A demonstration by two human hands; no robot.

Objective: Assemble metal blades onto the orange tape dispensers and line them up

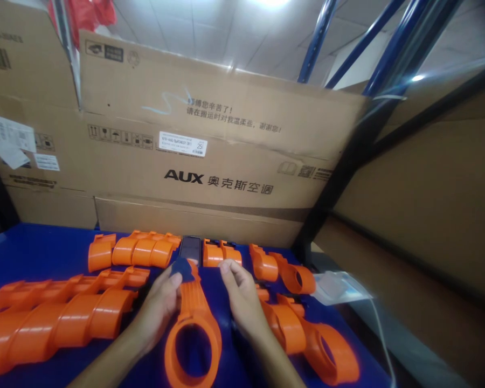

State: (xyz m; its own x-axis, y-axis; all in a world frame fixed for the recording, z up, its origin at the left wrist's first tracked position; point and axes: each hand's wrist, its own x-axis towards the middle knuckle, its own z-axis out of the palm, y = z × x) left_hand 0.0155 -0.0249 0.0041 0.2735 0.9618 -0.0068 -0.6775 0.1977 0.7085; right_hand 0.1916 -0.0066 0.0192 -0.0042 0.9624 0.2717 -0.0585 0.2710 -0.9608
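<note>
My left hand (pixel 160 297) is closed on an orange plastic part with a large ring (pixel 196 303), its ring end hanging down toward me. At the top of this part, under my left thumb, sits a dark blue piece (pixel 182 269); I cannot tell whether it is fixed on. To the right, apart from the part, my right hand (pixel 243 296) is raised with thumb and forefinger pinched together. Whatever lies between those fingertips, if anything, is too small to make out. Just beyond both hands, a dark phone (pixel 191 250) lies on the blue surface (pixel 222 318).
Similar orange parts stand in rows at the left (pixel 70 318), back left (pixel 141 250), back middle (pixel 222 253) and right (pixel 291 326). A clear plastic bag (pixel 339 288) lies at the right edge. Behind rises a cardboard box panel (pixel 226 145), beside a dark shelf post (pixel 327 199).
</note>
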